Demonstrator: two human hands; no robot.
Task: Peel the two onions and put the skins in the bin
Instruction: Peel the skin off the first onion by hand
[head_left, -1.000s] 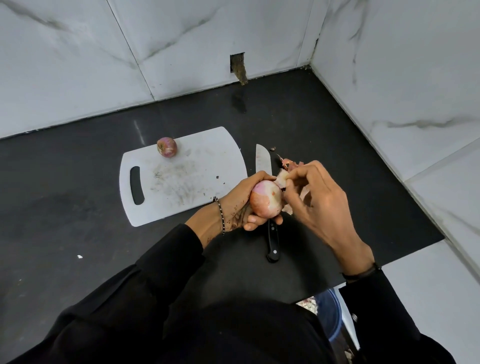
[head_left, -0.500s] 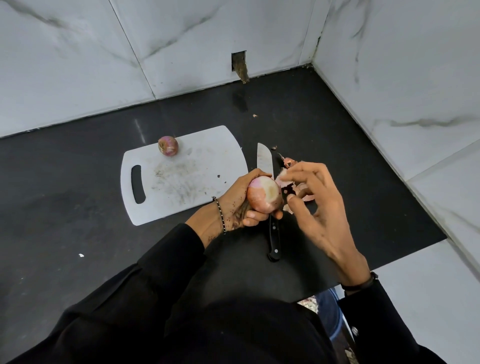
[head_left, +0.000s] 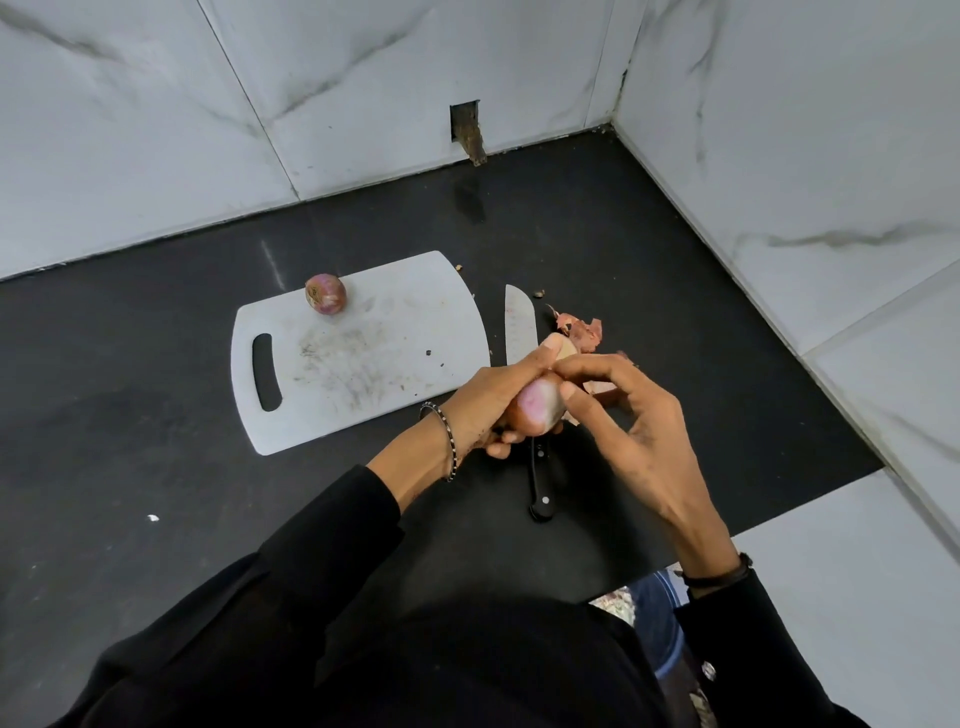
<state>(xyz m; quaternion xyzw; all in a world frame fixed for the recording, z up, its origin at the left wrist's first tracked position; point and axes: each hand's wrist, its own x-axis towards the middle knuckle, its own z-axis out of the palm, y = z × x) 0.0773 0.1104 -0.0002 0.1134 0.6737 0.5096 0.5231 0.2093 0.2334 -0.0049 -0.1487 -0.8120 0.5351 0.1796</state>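
My left hand (head_left: 485, 402) grips a pale pink onion (head_left: 537, 410) above the black counter, just right of the white cutting board (head_left: 363, 358). My right hand (head_left: 631, 431) is at the onion's top, thumb and forefinger pinching at its skin; whether a strip is held I cannot tell. A second onion (head_left: 325, 293) with purple skin rests on the board's far edge. Loose onion skins (head_left: 582, 330) lie on the counter beyond my hands. A blue bin (head_left: 657, 618) shows below the counter edge, mostly hidden by my right sleeve.
A knife (head_left: 522, 332) with a black handle (head_left: 540, 483) lies on the counter between the board and the skins, partly under my hands. Marble walls close the counter at the back and right. A white crumb (head_left: 153, 517) lies at the left.
My right hand dropped away from the onion after pulling skin, then came back to its top. My left hand has turned the onion slightly.
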